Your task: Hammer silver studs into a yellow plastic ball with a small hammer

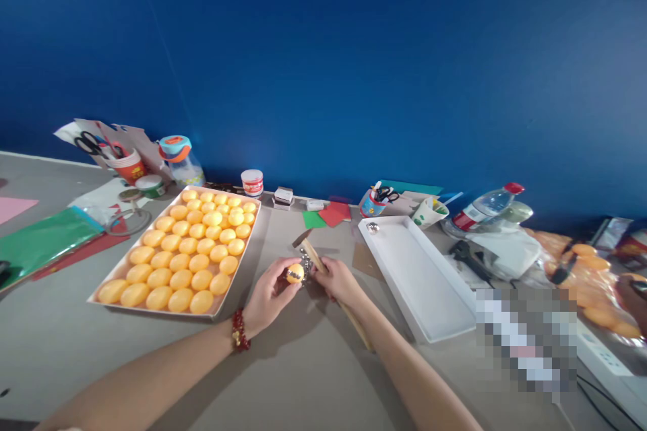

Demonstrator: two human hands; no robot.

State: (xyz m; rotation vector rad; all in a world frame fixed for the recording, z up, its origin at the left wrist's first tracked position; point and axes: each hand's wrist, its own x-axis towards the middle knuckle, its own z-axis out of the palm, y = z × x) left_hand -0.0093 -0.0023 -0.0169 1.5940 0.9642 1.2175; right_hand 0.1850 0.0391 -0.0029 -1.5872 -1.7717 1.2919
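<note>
My left hand [270,293] pinches a small orange ball [295,273] just above the grey table, with a red bead bracelet [238,331] on its wrist. Right beside it, my right hand [340,281] is closed round the wooden handle of a small hammer [309,247], whose metal head points up and left toward the ball. A little heap of shiny metal bits [305,261] lies between the two hands. To the left sits a shallow tray [241,277] packed with rows of several orange balls [187,246].
A white empty-looking tray [419,276] with one small metal piece lies to the right. Cups with scissors and pens, a jar, a water bottle [485,205], coloured paper sheets and clutter line the blue wall. More orange balls in plastic lie far right.
</note>
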